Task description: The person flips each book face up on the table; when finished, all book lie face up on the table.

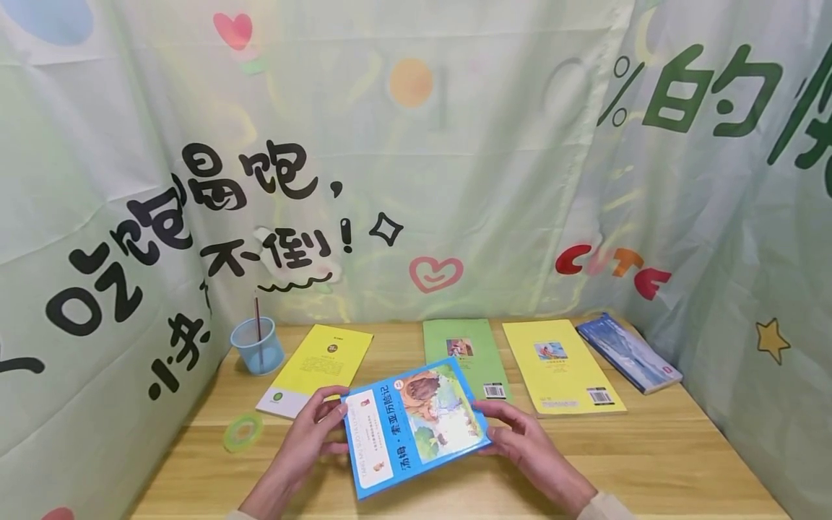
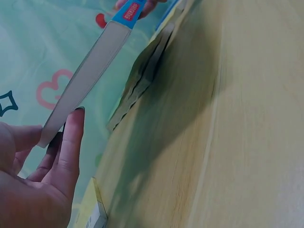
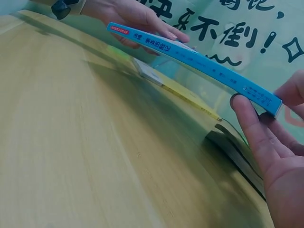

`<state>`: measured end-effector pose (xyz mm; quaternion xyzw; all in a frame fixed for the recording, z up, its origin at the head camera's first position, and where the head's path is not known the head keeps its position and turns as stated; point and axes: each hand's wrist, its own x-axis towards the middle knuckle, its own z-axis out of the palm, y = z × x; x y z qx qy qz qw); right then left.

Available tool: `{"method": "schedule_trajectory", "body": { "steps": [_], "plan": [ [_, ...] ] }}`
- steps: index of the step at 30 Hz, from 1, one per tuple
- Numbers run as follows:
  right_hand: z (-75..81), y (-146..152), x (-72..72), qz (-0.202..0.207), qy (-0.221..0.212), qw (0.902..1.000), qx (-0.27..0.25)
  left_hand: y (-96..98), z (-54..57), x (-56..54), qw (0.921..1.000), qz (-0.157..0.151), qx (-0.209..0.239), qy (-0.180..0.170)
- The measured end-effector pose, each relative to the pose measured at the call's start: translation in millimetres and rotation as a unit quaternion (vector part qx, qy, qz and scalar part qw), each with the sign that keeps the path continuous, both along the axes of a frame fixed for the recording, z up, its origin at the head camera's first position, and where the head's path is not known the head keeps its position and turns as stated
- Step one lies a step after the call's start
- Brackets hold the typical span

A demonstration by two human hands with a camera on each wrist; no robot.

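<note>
A blue-bordered book (image 1: 383, 440) with a picture on its cover is held above the table, turned at an angle. My left hand (image 1: 305, 440) pinches its left edge, thumb on the cover and fingers beneath. At the opposite edge, my right hand (image 1: 529, 444) grips it the same way. Its closed page block (image 2: 90, 71) faces the left wrist camera, while the blue spine (image 3: 204, 64) shows in the right wrist view. Behind the held book lies a green book (image 1: 464, 336), partly hidden by it.
Two yellow books (image 1: 318, 354), (image 1: 562, 383) lie flat on the wooden table (image 1: 676, 462). A blue book (image 1: 627, 350) rests at the back right. At the left stand a blue cup (image 1: 258, 354) with a thin stick and a greenish tape roll (image 1: 234, 437). Printed curtains (image 1: 487, 180) enclose the table.
</note>
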<state>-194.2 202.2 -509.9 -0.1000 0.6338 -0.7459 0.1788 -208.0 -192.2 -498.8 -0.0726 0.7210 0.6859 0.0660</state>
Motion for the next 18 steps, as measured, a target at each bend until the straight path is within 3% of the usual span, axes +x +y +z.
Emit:
{"method": "schedule_trajectory", "body": {
  "steps": [6, 13, 18],
  "plan": [
    [-2.3, -2.2, -0.5, -0.013, -0.016, 0.9998, -0.001, 0.4, 0.6, -0.2, 0.9999, -0.008, -0.007, -0.002],
    [-3.0, -2.8, -0.7, -0.053, -0.003, 0.9960, 0.071, -0.2, 3.3, 2.3, 0.9987, -0.050, -0.009, -0.003],
    [-2.6, -1.9, -0.5, -0.046, 0.022, 0.9934, 0.103, -1.0, 2.7, 2.8, 0.9987, -0.048, -0.013, -0.002]
  ]
}}
